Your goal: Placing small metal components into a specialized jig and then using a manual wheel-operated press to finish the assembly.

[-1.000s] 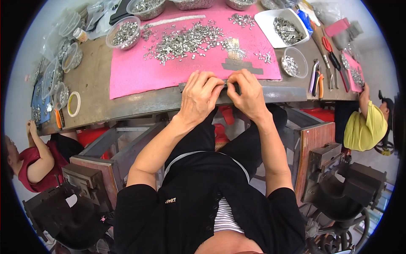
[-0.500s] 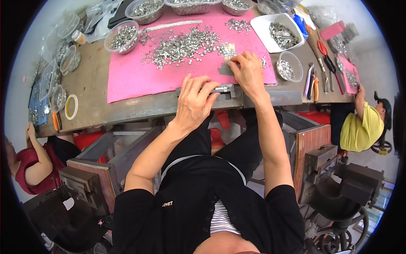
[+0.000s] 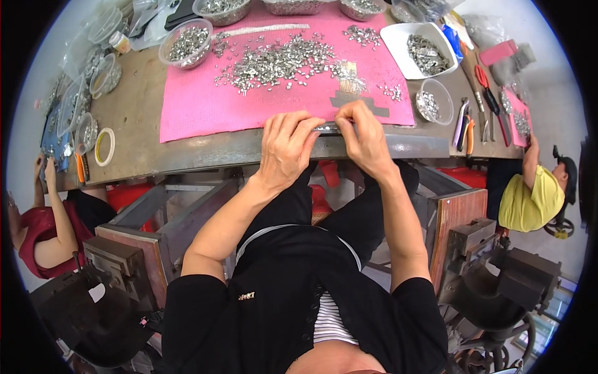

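My left hand [image 3: 285, 142] is closed, thumb and fingers pinching the left part of a narrow grey metal bar [image 3: 327, 128] at the table's front edge. My right hand [image 3: 364, 138] is closed at the bar's right end, its thumb and index finger pressed together there. Small shiny pieces seem to sit along the bar between the hands; the fingers hide much of it. Just beyond, on the pink mat [image 3: 199, 112], lies a flat grey strip [image 3: 367, 106] beside a tan piece [image 3: 347, 73] with thin silver pins. A large heap of small silver metal parts [image 3: 280, 62] spreads over the mat.
Clear plastic tubs of metal parts [image 3: 187, 45] line the far side. A white tray [image 3: 398, 59] and a round tub [image 3: 435, 103] stand right, near pliers [image 3: 461, 124] and red-handled scissors [image 3: 481, 78]. A tape roll [image 3: 105, 147] lies left. Co-workers sit at both sides.
My right hand has come back from beside the flat strip on the mat to the bar's right end. My left hand stays on the bar. The view has shifted slightly.
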Motion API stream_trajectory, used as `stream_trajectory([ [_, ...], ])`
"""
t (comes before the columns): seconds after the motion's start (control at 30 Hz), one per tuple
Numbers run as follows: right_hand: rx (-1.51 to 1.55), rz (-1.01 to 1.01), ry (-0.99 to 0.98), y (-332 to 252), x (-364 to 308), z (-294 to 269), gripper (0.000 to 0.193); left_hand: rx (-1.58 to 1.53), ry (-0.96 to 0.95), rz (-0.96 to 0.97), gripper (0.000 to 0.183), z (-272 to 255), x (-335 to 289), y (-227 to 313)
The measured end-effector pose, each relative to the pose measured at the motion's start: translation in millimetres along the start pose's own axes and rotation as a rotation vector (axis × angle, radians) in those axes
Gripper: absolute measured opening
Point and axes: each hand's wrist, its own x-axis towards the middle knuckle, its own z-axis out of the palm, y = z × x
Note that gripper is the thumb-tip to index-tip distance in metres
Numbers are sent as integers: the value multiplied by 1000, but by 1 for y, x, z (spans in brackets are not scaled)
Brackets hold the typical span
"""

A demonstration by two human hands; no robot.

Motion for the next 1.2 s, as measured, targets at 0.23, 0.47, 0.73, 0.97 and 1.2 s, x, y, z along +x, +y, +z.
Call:
stream_trajectory([
  [0.23,-116,-114,41,0,-8,7,11,9,-5,15,32,0,1,0],
  [0.47,-188,-141,45,-5,-7,8,13,17,1,11,32,1,-1,-1],
  [0.73,-301,-225,57,-4,-6,7,14,8,0,11,31,2,-1,0],
  [0.97,-282,-237,124,-1,-13,13,14,8,1,13,32,1,-4,0],
  [1.2,-380,-323,118,-2,-14,10,17,28,-10,11,31,3,-4,0],
])
